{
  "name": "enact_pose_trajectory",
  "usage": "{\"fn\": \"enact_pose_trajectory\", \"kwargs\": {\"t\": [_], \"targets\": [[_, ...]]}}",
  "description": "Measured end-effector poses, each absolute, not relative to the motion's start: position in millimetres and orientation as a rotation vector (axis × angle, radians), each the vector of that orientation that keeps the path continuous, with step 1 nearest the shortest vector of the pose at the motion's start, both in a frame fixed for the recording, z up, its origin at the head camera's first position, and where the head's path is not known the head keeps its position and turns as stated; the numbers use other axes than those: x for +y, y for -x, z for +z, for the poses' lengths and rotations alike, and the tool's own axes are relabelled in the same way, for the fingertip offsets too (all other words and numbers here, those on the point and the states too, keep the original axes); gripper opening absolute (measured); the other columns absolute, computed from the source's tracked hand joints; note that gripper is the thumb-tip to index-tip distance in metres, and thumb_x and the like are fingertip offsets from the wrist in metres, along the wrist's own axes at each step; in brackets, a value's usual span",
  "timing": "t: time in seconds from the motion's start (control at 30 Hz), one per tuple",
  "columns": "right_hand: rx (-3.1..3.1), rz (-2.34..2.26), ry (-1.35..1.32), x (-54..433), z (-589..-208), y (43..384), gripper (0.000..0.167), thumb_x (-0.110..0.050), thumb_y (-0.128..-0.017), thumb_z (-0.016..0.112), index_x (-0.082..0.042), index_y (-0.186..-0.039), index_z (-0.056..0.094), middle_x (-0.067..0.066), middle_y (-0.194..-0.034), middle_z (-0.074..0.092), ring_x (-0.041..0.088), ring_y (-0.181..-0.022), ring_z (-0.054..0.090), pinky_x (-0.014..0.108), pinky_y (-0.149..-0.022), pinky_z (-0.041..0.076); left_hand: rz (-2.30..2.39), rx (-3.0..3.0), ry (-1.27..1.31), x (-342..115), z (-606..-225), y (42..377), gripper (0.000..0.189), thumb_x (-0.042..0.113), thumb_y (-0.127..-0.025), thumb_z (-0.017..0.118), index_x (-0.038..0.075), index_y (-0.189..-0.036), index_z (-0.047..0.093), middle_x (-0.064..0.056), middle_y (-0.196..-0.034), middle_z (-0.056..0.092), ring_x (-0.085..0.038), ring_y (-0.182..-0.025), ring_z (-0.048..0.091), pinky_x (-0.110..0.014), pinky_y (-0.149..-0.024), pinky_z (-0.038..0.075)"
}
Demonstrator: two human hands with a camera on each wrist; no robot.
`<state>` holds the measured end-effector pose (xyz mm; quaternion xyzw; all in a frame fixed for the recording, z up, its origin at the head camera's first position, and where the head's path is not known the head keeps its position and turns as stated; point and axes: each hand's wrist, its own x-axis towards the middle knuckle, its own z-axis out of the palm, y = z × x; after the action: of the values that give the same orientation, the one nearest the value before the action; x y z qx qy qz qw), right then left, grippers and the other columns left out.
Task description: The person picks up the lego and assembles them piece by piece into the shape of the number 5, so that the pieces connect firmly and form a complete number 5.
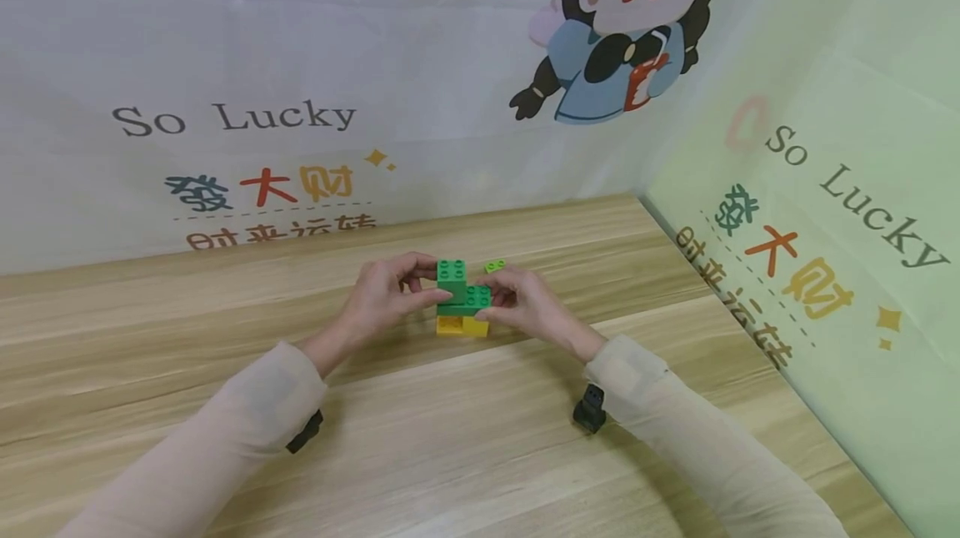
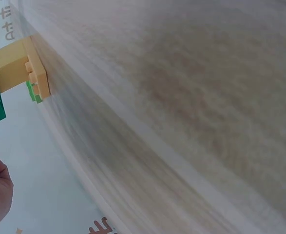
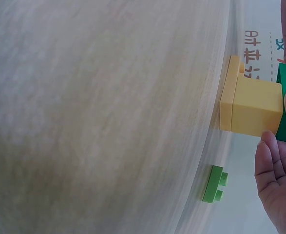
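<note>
A small stack of toy building bricks stands on the wooden table between both hands. At its foot lies a flat yellow brick (image 3: 226, 109), and a yellow cube brick (image 3: 257, 107) sits on it. A wider green brick (image 1: 478, 297) lies across the cube, overhanging to the left. On its left half stands a taller green brick (image 1: 452, 273), pinched by my left hand (image 1: 382, 296) between thumb and fingers. My right hand (image 1: 528, 304) pinches the wider green brick's right end, thumb in front. Its fingers are partly hidden behind.
A light green brick (image 1: 495, 265) lies on the table (image 1: 420, 438) just behind the stack, to the right. Printed cloth (image 1: 450, 87) hangs along the back and right edges of the table. A small black device (image 1: 590, 409) shows under the right cuff.
</note>
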<state>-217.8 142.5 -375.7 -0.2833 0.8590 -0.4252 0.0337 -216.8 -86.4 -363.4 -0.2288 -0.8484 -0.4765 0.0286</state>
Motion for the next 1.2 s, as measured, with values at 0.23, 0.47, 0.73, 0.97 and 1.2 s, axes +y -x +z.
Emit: {"fn": "enact_pose_trajectory", "kwargs": {"t": [0.23, 0.47, 0.73, 0.97, 1.2], "targets": [[2.654, -1.297, 0.872, 142.7, -376.1, 218.1, 0.035, -0.005, -0.079, 0.074, 0.006, -0.111, 0.063, 0.012, -0.089, 0.061, 0.012, -0.075, 0.055, 0.02, -0.066, 0.049, -1.508, -2.604, 0.687, -85.2, -366.4, 216.0, 0.033, 0.017, -0.079, 0.076, 0.004, -0.107, 0.066, -0.01, -0.093, 0.071, -0.016, -0.069, 0.054, -0.019, -0.054, 0.04], [2.657, -1.298, 0.886, 142.0, -375.8, 217.7, 0.035, -0.005, -0.079, 0.074, 0.007, -0.111, 0.063, 0.013, -0.089, 0.062, 0.013, -0.075, 0.055, 0.02, -0.066, 0.049, -1.503, -2.61, 0.688, -84.8, -366.1, 215.9, 0.032, 0.017, -0.08, 0.075, 0.004, -0.108, 0.066, -0.009, -0.093, 0.07, -0.016, -0.07, 0.053, -0.019, -0.054, 0.039], [2.648, -1.309, 0.866, 142.4, -375.9, 217.7, 0.035, -0.004, -0.079, 0.074, 0.007, -0.11, 0.063, 0.013, -0.089, 0.062, 0.013, -0.075, 0.056, 0.021, -0.066, 0.05, -1.414, -2.58, 0.785, -86.2, -366.2, 218.1, 0.03, 0.015, -0.079, 0.076, 0.003, -0.105, 0.066, -0.008, -0.093, 0.071, -0.014, -0.067, 0.053, -0.02, -0.052, 0.04], [2.657, -1.306, 0.847, 142.3, -375.9, 218.0, 0.034, -0.005, -0.079, 0.074, 0.006, -0.11, 0.063, 0.013, -0.089, 0.062, 0.013, -0.075, 0.056, 0.02, -0.066, 0.05, -1.403, -2.572, 0.803, -86.5, -367.3, 218.9, 0.032, 0.016, -0.08, 0.076, 0.003, -0.106, 0.065, -0.009, -0.094, 0.07, -0.014, -0.069, 0.055, -0.02, -0.053, 0.042], [2.664, -1.302, 0.86, 142.1, -375.7, 217.9, 0.034, -0.005, -0.079, 0.074, 0.007, -0.109, 0.063, 0.013, -0.089, 0.062, 0.014, -0.075, 0.057, 0.021, -0.066, 0.05, -1.534, -2.588, 0.697, -86.9, -369.9, 216.2, 0.036, 0.018, -0.08, 0.075, 0.003, -0.112, 0.063, -0.009, -0.097, 0.069, -0.017, -0.075, 0.055, -0.02, -0.058, 0.043]]}}
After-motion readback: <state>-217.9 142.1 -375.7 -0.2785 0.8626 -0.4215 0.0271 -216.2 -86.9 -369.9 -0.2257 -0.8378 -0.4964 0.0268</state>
